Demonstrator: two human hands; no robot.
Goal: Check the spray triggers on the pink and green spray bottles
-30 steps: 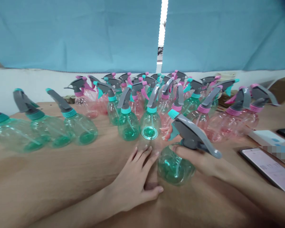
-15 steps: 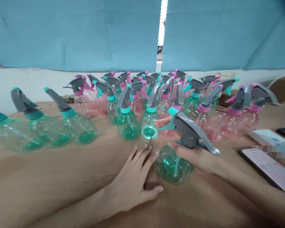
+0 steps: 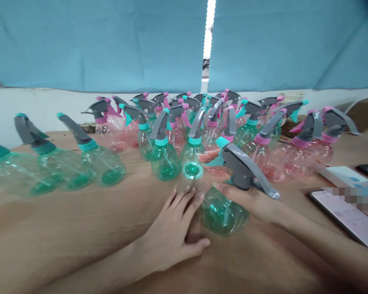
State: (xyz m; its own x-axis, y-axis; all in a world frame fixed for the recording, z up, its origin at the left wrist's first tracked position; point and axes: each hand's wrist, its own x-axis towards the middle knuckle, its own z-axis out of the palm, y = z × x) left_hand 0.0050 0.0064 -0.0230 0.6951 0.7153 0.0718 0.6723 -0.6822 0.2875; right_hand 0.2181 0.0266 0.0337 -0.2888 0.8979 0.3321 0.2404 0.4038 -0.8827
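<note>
A green spray bottle [image 3: 223, 218] with a grey trigger head stands at the front, its nozzle turned to the left. My right hand [image 3: 247, 199] is around the bottle's neck, thumb in front; some fingers show past the far side, the rest hide behind the head. Flat on the table beside the bottle's left side, my left hand [image 3: 176, 232] has its fingers apart and holds nothing. Just beyond my left fingertips are a clear green bottle [image 3: 192, 157] and a fuller-coloured green bottle [image 3: 165, 161].
Several pink and green spray bottles crowd the back of the wooden table [image 3: 79, 232]. On the left, green bottles [image 3: 102, 167] form a row. A phone [image 3: 343, 216] and a white box [image 3: 345, 175] lie at right. A blue cloth [image 3: 110, 45] hangs behind.
The bottle in my right hand has shifted very slightly left. My left hand stays in place, and the other bottles look unchanged.
</note>
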